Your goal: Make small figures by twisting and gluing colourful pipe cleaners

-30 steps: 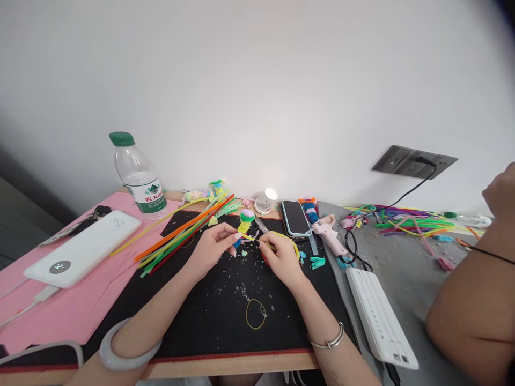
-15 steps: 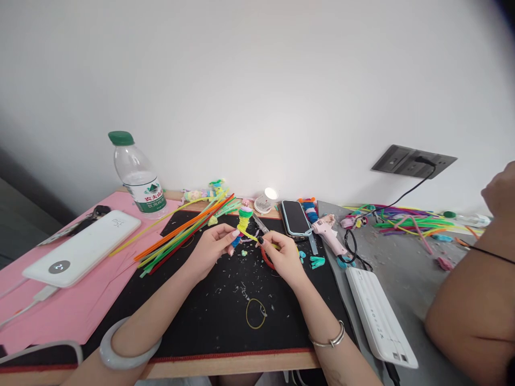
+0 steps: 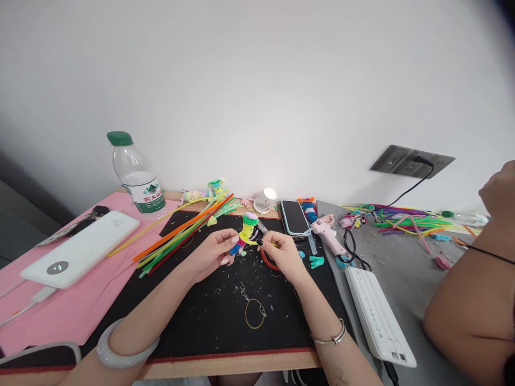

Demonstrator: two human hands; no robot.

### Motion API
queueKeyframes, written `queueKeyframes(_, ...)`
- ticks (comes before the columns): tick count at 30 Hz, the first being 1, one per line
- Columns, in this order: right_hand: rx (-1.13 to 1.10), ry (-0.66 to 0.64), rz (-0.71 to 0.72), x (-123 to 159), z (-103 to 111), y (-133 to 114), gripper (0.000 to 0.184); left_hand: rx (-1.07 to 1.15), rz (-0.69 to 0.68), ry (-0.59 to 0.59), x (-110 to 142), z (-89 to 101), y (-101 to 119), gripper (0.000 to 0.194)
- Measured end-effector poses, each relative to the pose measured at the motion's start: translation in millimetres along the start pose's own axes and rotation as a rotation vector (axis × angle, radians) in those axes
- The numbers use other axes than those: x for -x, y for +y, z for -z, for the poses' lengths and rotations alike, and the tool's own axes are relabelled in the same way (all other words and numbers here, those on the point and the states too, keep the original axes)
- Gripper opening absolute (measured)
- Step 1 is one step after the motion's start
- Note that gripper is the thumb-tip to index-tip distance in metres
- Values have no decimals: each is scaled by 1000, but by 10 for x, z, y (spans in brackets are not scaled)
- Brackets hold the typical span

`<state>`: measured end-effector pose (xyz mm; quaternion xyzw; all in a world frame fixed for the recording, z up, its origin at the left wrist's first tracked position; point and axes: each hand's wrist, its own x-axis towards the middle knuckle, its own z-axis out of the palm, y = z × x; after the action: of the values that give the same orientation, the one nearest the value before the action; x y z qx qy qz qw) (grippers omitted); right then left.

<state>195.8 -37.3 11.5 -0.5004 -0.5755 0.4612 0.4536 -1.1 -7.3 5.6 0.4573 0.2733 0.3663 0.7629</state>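
My left hand (image 3: pixel 217 247) pinches a small multicoloured figure wound from pipe cleaners (image 3: pixel 247 231), with green, yellow, pink and blue bands. It tilts up to the right from my fingers, its green end highest. A yellow pipe cleaner (image 3: pixel 253 243) runs from the figure's yellow band to my right hand (image 3: pixel 281 256), whose thumb and finger close on it. Partly behind that hand lies something with a red loop handle (image 3: pixel 268 261); a metal blade-like piece (image 3: pixel 262 227) shows above it. Small bits of fluff and a thin yellowish ring (image 3: pixel 255 313) lie on the black mat (image 3: pixel 209 327).
Left are loose pipe cleaners (image 3: pixel 181 236), a water bottle (image 3: pixel 139 182) and a white power bank (image 3: pixel 82 249) on pink sheets (image 3: pixel 24 316). Right are a phone (image 3: pixel 295 218), a pink glue gun (image 3: pixel 330 235), another white power bank (image 3: pixel 380 316) and another person's arm (image 3: pixel 470 300).
The figure has turned upright and then leaned rightward in my left hand. The yellow strand between my hands looks wound further round it, and its trailing loop by my right hand has shrunk.
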Motion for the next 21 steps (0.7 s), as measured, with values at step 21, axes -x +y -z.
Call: queueKeyframes(21,106,-185,-51,2,120,36,17,-377,335,-252,81,-34,-8,22)
